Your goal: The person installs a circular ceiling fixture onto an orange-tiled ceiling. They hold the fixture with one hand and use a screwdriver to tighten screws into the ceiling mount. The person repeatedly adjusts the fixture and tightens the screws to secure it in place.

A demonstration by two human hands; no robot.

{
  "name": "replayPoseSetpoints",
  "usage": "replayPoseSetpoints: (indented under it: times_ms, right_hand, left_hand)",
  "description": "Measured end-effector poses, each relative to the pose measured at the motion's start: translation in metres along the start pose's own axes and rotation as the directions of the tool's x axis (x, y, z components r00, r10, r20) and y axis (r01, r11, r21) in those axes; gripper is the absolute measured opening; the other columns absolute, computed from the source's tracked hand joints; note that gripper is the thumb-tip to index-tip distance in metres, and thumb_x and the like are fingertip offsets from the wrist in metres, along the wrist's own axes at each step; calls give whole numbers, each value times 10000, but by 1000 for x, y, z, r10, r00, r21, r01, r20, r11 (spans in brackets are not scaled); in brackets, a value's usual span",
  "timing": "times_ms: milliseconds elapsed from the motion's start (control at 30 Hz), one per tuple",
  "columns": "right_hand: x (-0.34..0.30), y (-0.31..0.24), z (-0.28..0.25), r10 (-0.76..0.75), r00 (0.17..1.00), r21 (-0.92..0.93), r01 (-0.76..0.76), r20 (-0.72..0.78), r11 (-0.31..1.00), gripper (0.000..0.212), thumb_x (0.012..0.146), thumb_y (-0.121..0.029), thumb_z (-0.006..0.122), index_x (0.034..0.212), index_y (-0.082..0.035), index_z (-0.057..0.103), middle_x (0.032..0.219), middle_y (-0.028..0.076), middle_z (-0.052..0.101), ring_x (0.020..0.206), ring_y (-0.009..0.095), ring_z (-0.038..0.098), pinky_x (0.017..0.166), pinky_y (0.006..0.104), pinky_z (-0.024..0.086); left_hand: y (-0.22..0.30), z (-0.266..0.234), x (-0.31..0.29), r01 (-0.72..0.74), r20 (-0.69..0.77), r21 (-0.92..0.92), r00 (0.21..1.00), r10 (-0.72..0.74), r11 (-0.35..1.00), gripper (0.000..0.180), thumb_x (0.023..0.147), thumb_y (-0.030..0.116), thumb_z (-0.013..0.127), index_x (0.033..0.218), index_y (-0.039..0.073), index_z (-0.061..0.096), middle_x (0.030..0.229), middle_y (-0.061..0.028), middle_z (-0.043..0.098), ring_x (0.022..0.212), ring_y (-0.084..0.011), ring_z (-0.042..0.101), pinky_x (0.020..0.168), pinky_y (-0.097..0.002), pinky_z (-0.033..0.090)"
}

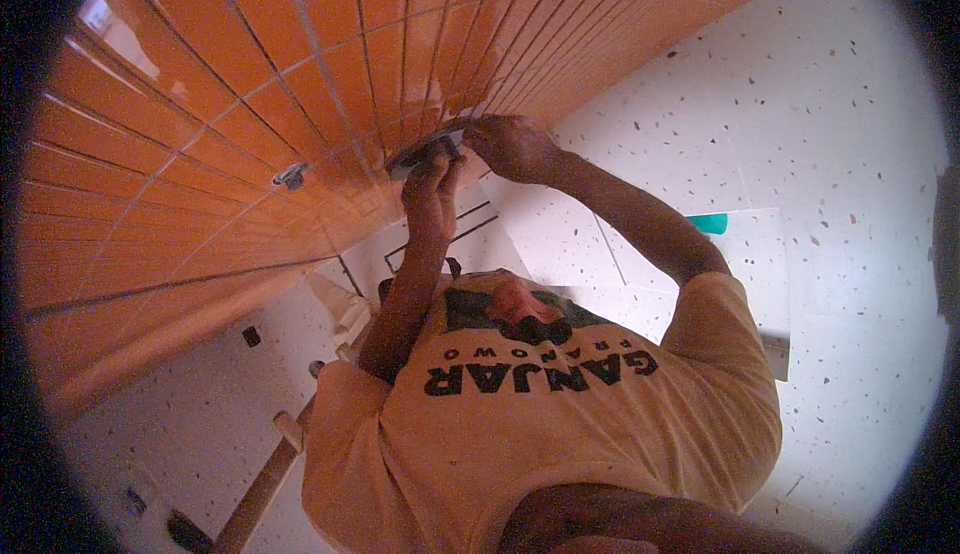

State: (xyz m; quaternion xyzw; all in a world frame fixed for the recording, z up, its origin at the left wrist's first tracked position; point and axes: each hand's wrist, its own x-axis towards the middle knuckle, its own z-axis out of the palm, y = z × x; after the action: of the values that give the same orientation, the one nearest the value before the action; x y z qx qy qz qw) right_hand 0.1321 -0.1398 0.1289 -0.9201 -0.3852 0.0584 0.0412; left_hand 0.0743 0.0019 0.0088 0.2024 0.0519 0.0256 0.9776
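Observation:
In front of me rises a glossy orange tiled wall (pixel 300 74) crossed by dark and pale joint lines. My left hand (pixel 430 194) is closed around a flat, dark grey tool (pixel 408 164), which looks like a trowel or float, held up close to the wall. My right hand (pixel 512 148) is at the tool's right end with its fingers bent together by the wall. What those fingers pinch, if anything, is too small and dark to make out.
A small metal fitting (pixel 290 176) sticks out of the wall to the left. White speckled surfaces (pixel 830 134) spread at the right and lower left. A teal object (pixel 710 223) lies at the right. A brown pole-like thing (pixel 265 479) is at the lower left.

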Motion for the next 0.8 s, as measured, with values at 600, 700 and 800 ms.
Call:
replayPoseSetpoints:
  times_ms: [600, 700, 800]
  right_hand:
    - [6, 10, 24, 88, 967, 126, -59, -240, 990, 266, 959, -255, 396, 1107, -113, 566, 824, 162, 666, 722, 371, 652, 633, 504, 511]
    - [-2, 1, 20, 135, 965, 154, -102, -223, 983, 269, 908, -210, 455, 1135, -112, 560, 824, 173, 663, 704, 378, 643, 660, 544, 481]
    - [-2, -3, 18, 176, 976, 116, -161, -131, 980, 182, 904, -147, 468, 913, -62, 629, 872, 128, 650, 794, 332, 627, 781, 463, 438]
  left_hand:
    - [-10, 21, 0, -40, -75, 149, 996, 52, 988, 269, 907, 144, 605, 1100, -35, 551, 1078, -138, 618, 988, -242, 628, 894, -365, 544]
    - [-5, 25, -4, -81, -80, 227, 992, 102, 970, 242, 899, 131, 614, 1058, -45, 565, 1043, -141, 630, 952, -238, 639, 858, -353, 560]
    - [-5, 33, -8, -131, -98, 302, 981, 167, 944, 229, 876, 127, 645, 1020, -38, 576, 1024, -124, 624, 936, -226, 631, 812, -346, 571]
